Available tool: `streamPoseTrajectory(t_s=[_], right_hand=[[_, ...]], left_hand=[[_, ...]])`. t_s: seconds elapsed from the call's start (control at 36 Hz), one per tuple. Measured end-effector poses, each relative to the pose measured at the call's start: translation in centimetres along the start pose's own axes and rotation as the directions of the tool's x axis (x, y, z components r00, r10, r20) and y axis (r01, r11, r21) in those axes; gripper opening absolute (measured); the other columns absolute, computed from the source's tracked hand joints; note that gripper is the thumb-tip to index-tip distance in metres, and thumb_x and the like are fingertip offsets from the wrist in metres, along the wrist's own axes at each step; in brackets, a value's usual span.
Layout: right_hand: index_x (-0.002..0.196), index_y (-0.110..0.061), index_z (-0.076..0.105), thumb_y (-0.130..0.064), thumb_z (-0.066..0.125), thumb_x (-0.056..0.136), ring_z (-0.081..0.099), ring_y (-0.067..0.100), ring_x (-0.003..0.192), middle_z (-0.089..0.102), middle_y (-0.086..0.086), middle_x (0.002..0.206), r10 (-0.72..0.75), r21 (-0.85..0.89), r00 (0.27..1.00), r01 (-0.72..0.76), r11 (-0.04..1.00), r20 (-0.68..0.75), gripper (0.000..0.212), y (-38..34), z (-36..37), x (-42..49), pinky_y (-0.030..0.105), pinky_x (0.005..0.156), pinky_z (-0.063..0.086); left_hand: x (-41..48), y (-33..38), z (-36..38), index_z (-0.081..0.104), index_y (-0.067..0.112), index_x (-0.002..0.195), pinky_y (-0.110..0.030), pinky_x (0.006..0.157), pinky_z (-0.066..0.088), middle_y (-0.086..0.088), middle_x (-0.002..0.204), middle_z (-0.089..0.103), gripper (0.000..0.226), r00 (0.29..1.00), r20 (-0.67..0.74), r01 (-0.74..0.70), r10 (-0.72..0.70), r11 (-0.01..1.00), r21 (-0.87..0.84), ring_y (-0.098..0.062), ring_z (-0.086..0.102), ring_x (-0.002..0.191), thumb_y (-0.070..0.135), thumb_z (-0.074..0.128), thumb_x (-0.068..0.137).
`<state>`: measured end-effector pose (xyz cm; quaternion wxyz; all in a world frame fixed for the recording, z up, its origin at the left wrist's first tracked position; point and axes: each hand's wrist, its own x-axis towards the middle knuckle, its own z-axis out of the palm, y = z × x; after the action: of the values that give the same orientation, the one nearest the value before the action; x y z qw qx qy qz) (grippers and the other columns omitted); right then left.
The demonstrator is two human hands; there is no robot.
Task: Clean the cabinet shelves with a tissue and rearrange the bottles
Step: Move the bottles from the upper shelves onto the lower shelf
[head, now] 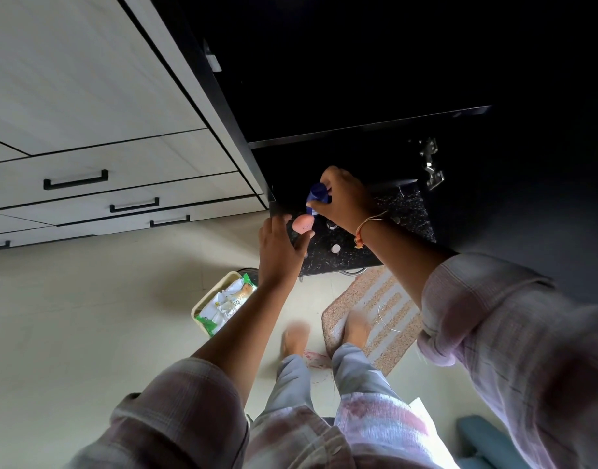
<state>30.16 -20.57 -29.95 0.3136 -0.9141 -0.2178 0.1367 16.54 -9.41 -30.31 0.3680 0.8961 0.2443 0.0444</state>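
Right hand (341,198) is curled around a blue bottle (316,195), fingers over its cap end and thumb under its lower end, holding it at the dark cabinet's speckled shelf (409,211). The bottle's long axis runs nearly upright, tilted slightly. Just below and left of the blue bottle, the left hand (280,248) grips a pink bottle (303,224) between fingertips and thumb. On the shelf, below the blue bottle, stand two small capped bottles (335,248), nearer the right wrist than the left hand.
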Motion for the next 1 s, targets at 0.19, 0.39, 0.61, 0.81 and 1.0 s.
streamPoseTrajectory(t_s=[0.19, 0.39, 0.61, 0.81, 1.0], right_hand=[[0.103, -0.010, 0.056, -0.024, 0.079, 0.076, 0.060, 0.024, 0.092, 0.061, 0.011, 0.107, -0.014, -0.006, 1.000, 0.014, 1.000, 0.004, 0.038, -0.2, 0.1, -0.4, 0.031, 0.071, 0.051], [0.115, -0.012, 0.059, -0.024, 0.078, 0.078, 0.059, 0.028, 0.103, 0.057, 0.013, 0.119, -0.015, -0.028, 1.000, 0.016, 0.999, 0.019, 0.043, -0.6, 0.2, -0.5, 0.025, 0.074, 0.045], [0.125, -0.013, 0.054, -0.030, 0.080, 0.077, 0.056, 0.030, 0.113, 0.053, 0.013, 0.129, -0.018, -0.016, 0.999, 0.018, 1.000, 0.040, 0.057, -0.7, 0.1, -1.1, 0.027, 0.084, 0.048], [0.126, -0.014, 0.054, -0.041, 0.075, 0.079, 0.052, 0.032, 0.116, 0.052, 0.013, 0.131, -0.012, -0.060, 1.000, 0.010, 0.998, -0.018, 0.058, -1.1, -0.5, -1.9, 0.033, 0.086, 0.049], [0.115, -0.016, 0.055, -0.049, 0.060, 0.083, 0.049, 0.028, 0.107, 0.053, 0.010, 0.118, -0.065, -0.158, 0.967, 0.026, 0.987, -0.246, 0.046, -3.1, -1.7, -4.9, 0.031, 0.070, 0.049]], left_hand=[[0.2, -0.3, 0.2, 0.053, 0.010, 0.122, -0.031, 0.090, 0.041, -0.007, 0.119, 0.055, 0.050, 1.000, -0.002, -0.001, 0.001, 1.000, 0.004, -0.022, 0.045, 0.115, 0.039, 0.071, 0.084], [0.3, -0.2, 0.3, 0.053, 0.009, 0.121, -0.031, 0.090, 0.040, -0.009, 0.118, 0.056, 0.051, 1.000, -0.003, -0.007, 0.007, 1.000, 0.015, -0.023, 0.046, 0.112, 0.038, 0.072, 0.083], [0.3, 0.0, 0.2, 0.053, 0.007, 0.121, -0.027, 0.086, 0.038, -0.010, 0.118, 0.056, 0.053, 1.000, -0.008, -0.025, 0.025, 0.999, 0.027, -0.024, 0.047, 0.111, 0.036, 0.074, 0.082], [0.2, 0.0, 0.0, 0.053, 0.008, 0.121, -0.031, 0.088, 0.040, -0.009, 0.117, 0.057, 0.054, 1.000, -0.007, -0.017, 0.017, 0.999, 0.035, -0.025, 0.048, 0.110, 0.037, 0.074, 0.081], [-1.1, 0.4, -1.3, 0.051, 0.008, 0.125, -0.029, 0.092, 0.038, -0.009, 0.122, 0.055, 0.050, 0.999, -0.034, -0.010, 0.011, 1.000, 0.014, -0.025, 0.046, 0.116, 0.037, 0.066, 0.088]])
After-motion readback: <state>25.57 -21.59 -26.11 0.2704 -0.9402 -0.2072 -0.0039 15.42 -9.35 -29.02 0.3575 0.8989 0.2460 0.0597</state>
